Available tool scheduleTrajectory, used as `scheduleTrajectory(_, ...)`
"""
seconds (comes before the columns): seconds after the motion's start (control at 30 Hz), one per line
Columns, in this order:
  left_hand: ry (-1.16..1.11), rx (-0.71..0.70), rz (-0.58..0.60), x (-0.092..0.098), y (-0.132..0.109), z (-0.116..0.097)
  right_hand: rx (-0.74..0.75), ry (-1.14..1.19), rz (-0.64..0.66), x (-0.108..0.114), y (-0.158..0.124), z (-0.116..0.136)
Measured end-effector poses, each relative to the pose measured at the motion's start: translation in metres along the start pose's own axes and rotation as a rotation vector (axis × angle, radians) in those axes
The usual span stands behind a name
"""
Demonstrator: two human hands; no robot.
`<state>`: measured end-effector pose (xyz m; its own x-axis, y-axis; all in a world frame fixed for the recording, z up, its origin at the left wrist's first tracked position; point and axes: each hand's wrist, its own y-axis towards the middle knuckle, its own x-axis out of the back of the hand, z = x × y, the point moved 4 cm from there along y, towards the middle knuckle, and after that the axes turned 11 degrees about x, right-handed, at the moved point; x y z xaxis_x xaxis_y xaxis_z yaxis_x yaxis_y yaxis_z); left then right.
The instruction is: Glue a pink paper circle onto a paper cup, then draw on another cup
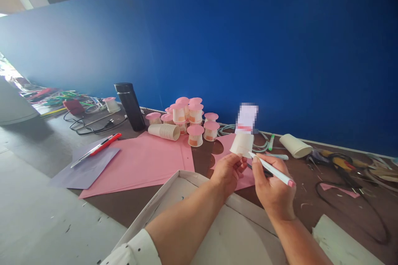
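My left hand (228, 170) pinches a small white paper cup (242, 144), held upside down above the table. My right hand (271, 186) grips a white pen with a pink end (271, 169); its tip touches the cup's lower rim. Behind the hands stands a cluster of paper cups with pink paper lids (189, 116), and a stack of plain cups (164, 131) lies on its side.
Pink paper sheets (139, 161) and a purple sheet (87, 165) lie on the brown table, with a red-handled knife (102, 145). A black flask (130, 106) stands at the back. Another cup stack (295, 145), cables (351, 198), an open white box (174, 198). Blue wall behind.
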<state>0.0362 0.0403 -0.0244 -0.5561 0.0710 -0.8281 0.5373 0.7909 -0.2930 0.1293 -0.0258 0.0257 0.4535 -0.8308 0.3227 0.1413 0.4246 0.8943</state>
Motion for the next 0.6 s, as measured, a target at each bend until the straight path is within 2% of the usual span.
scheduleTrajectory(0.6,0.062,-0.016,-0.012,-0.0026,-0.0026,-0.0003,0.001,-0.027,0.030,-0.0022,-0.0018,0.0007)
